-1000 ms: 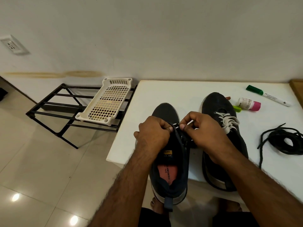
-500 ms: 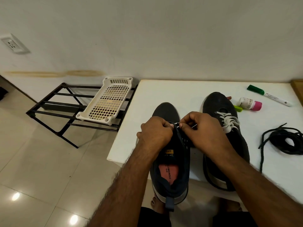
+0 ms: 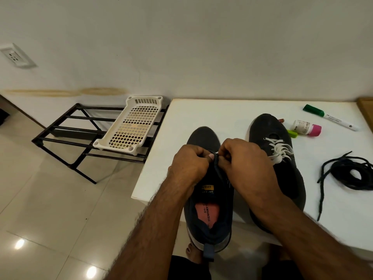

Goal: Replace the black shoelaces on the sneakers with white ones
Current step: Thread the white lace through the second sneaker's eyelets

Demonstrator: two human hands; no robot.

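Near sneaker [image 3: 210,203] lies on the white table [image 3: 222,112], heel overhanging the front edge. Left hand [image 3: 188,166] and right hand [image 3: 245,164] meet over its tongue — fingers curled, pinching what looks like a white lace tip [image 3: 216,153]; mostly hidden. Second sneaker [image 3: 272,138] just right, white lace [image 3: 279,149] threaded. Black laces [image 3: 351,174] coiled farther right — marker [image 3: 331,117] and small bottle [image 3: 305,127] behind.

A white desk [image 3: 201,116] stands against a pale wall. On its far right side lie a green-capped marker [image 3: 331,120], a small bottle with a pink cap [image 3: 307,127] and a little green thing [image 3: 292,133]. Left of the desk, a cream plastic tray [image 3: 131,126] rests on a black metal rack [image 3: 66,136] on the shiny tiled floor [image 3: 50,209]. A wall socket [image 3: 14,56] sits high on the left
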